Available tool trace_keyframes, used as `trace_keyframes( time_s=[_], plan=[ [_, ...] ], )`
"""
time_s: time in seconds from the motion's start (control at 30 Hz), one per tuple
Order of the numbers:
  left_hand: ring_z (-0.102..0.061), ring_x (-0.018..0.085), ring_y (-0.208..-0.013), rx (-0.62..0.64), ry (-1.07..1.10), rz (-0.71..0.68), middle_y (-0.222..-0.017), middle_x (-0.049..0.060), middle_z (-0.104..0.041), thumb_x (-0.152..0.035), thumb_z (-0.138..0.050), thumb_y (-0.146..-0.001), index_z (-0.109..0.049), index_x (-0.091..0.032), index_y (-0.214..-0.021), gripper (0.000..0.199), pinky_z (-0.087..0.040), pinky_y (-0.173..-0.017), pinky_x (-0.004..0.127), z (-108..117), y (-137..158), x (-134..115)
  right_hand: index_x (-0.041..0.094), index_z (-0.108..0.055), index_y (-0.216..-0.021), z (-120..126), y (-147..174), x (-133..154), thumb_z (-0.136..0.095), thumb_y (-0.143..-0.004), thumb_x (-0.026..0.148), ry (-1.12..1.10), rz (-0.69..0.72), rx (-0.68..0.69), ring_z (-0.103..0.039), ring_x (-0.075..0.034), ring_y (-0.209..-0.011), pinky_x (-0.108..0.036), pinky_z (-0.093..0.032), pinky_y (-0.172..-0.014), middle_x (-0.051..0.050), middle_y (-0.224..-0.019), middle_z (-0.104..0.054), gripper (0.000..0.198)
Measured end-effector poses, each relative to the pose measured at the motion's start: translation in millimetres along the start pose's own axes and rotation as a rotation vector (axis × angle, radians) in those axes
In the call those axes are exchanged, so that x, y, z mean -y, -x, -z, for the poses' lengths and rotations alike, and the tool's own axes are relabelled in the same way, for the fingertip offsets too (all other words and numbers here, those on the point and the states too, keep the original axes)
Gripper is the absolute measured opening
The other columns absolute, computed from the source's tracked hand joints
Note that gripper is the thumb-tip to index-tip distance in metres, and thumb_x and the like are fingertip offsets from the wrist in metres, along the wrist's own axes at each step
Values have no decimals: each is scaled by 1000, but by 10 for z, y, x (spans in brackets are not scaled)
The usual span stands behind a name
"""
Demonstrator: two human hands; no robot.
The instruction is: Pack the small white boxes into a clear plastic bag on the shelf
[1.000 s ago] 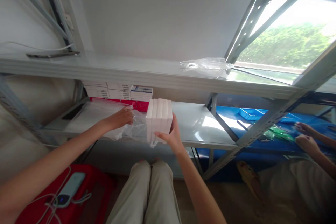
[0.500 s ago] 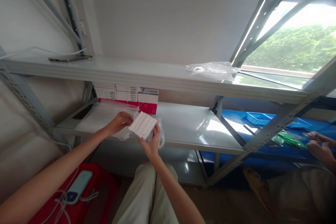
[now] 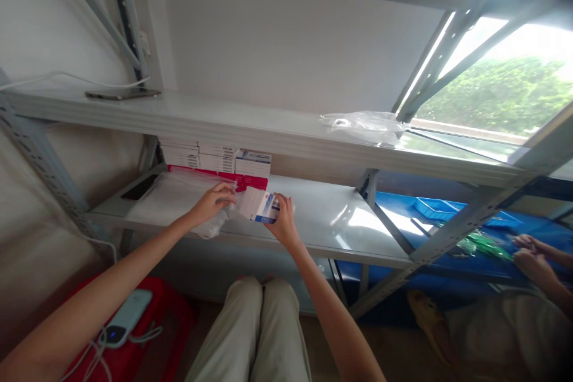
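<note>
Shelf (image 3: 322,209): one, grey metal, smooth top, bright with reflected light toward its right end

Handled boxes (image 3: 253,203): one bundle, slim and white, side by side, a blue-and-white printed face turned to the right, held slightly tilted above the shelf's front part; whether the underside touches the shelf we cannot tell

Right hand (image 3: 283,221): ours, above the shelf's front part, fingers clamped on the printed end of the bundle

Left hand (image 3: 211,202): ours, above the shelf's front part, just left of the bundle, fingers bent, close to clear plastic; whether they pinch it we cannot tell

Plastic bags (image 3: 163,200): clear, spread flat on the shelf's left half

White stack (image 3: 215,158): boxes in rows at the shelf's back left, one blue-topped

Red boxes (image 3: 251,182): on the shelf, under the white stack

Phone (image 3: 123,94): one, flat on the board above the shelf, left end

Loose bag (image 3: 364,121): clear, crumpled, on that same board, right half

Stool (image 3: 169,304): red, below the shelf's left end, bearing a pale power bank (image 3: 129,313) and white cable

Blue table (image 3: 389,200): right of the shelf, with a blue tray (image 3: 432,209), green packets (image 3: 487,245) and a co-worker's hands (image 3: 535,259) beside them
</note>
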State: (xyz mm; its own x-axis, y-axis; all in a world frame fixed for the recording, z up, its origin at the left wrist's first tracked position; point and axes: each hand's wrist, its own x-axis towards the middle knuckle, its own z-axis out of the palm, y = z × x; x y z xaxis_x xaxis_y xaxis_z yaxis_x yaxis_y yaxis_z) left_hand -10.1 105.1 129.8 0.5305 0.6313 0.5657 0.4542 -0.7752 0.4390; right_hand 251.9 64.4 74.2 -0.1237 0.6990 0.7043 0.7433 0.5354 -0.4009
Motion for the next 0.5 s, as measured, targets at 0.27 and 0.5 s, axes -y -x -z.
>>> trace_keyframes(
  time_s=[0.27, 0.5],
  plan=[
    [-55, 18, -95, -2, 13, -5, -95, 7, -60, -21, -43, -89, -63, -16, -84, 21, -44, -88, 32, -18, -7, -104, 19, -38, -135, 30, 26, -71, -65, -65, 24, 171, 74, 233, -40, -30, -122, -49, -26, -107, -14, -131, -47, 75],
    [-54, 22, -101, 106, -459, -36, -104, 9, -59, -4, -36, -84, -62, -18, -93, 30, -39, -92, 39, 33, -12, -271, 25, -34, -138, 354, -39, -209, -72, -62, 36, 118, -150, 176, -44, -31, -119, -47, -35, -99, -12, -129, -50, 86]
  ],
)
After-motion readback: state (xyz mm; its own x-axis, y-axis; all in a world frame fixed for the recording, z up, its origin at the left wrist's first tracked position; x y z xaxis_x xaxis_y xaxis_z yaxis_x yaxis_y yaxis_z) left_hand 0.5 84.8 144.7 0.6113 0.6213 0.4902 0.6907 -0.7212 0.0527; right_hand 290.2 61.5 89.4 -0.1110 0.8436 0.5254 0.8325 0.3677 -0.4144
